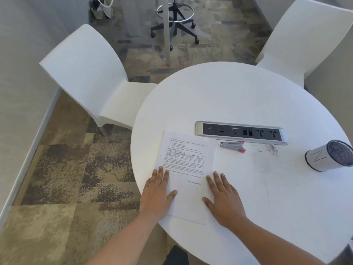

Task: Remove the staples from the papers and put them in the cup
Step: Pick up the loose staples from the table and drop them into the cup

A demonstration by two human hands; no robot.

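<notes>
A printed sheet of paper (184,169) with text and a table lies near the front left edge of the round white table (238,96). My left hand (157,195) rests flat on its left edge, fingers apart. On the sheet's right edge my right hand (223,199) lies flat, holding nothing. Beyond the paper lies a silver stapler tool with red tips (233,146). A small heap of loose staples (272,149) sits to its right. The white cup with a dark mesh inside (329,156) stands tilted at the far right.
A grey power and socket strip (241,132) is set into the table behind the tool. Two white chairs stand at the back left (86,73) and back right (305,35). A wheeled stool base (174,22) stands on the patterned carpet.
</notes>
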